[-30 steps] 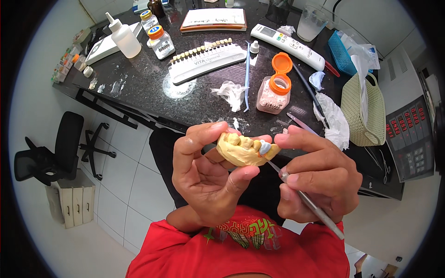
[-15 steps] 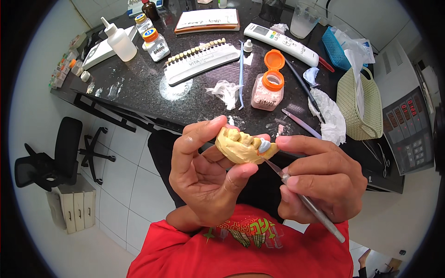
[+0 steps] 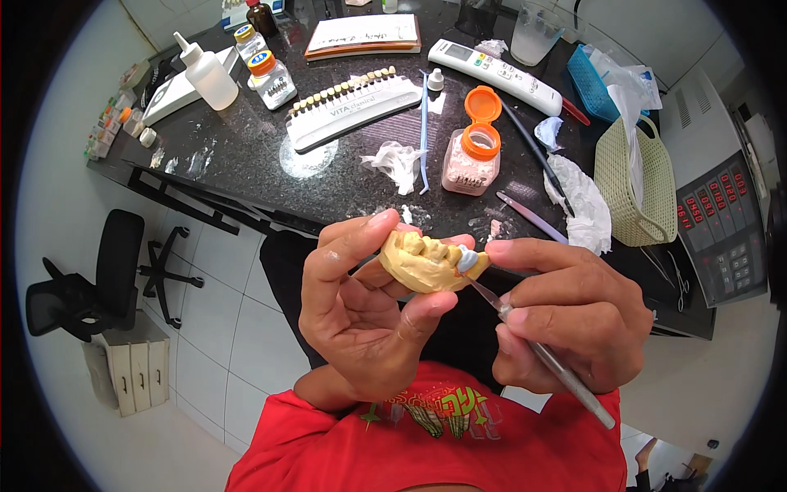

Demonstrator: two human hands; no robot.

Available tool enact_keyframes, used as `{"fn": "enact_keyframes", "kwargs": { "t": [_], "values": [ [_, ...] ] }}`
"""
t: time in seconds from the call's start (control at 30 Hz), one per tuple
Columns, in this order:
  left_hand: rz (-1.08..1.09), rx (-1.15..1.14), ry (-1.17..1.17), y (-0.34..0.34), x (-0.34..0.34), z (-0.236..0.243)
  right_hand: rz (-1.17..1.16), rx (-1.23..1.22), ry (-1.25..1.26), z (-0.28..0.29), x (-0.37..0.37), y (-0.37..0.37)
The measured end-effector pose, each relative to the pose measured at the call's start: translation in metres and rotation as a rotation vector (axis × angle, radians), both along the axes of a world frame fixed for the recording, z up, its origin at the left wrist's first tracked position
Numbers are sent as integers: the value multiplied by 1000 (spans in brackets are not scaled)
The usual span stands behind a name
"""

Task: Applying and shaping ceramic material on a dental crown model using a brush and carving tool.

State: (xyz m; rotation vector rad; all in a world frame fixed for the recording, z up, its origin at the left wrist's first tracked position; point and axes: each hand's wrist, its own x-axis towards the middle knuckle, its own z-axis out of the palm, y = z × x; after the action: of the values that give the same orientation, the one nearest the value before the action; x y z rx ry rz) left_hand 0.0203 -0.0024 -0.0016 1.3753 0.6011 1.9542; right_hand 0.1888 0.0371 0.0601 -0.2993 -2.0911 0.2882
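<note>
My left hand [image 3: 352, 320] grips a yellow dental cast [image 3: 414, 266] between fingers and thumb, with its row of teeth upward. A pale blue-grey tooth piece [image 3: 466, 258] sits near the cast's right end, with a little orange beside it. My right hand [image 3: 570, 320] is closed on a metal-handled knife [image 3: 566, 377]; its thin blade reaches the cast just below the pale piece, and my right index fingertip is by the cast's right end.
A dark speckled desk [image 3: 246, 180] holds a shade guide [image 3: 352, 111], an open orange-capped jar [image 3: 467, 168], bottles [image 3: 213, 78], a remote [image 3: 492, 70], crumpled tissue [image 3: 393, 168] and baskets [image 3: 635, 197]. At right stands a panelled machine [image 3: 717, 230]; at left, a black chair [image 3: 115, 262].
Both hands stay on the cast and knife with only slight shifts; my right hand has moved a little rightward. The desk appears slightly higher and farther left as the view shifts.
</note>
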Motion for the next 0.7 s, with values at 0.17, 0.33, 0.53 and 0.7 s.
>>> {"fn": "enact_keyframes", "kwargs": {
  "t": [0.17,0.33,0.53,0.7],
  "values": [
    [21,-4,53,1,-2,-1,-2,-1,-21,1,0,2],
    [12,0,32,3,-2,-2,-12,11,-20,2,0,4],
    [8,-31,20,3,-2,0,-3,7,-45,3,0,5],
    [14,-38,24,2,-3,-1,7,3,-51,3,0,5]
  ]
}}
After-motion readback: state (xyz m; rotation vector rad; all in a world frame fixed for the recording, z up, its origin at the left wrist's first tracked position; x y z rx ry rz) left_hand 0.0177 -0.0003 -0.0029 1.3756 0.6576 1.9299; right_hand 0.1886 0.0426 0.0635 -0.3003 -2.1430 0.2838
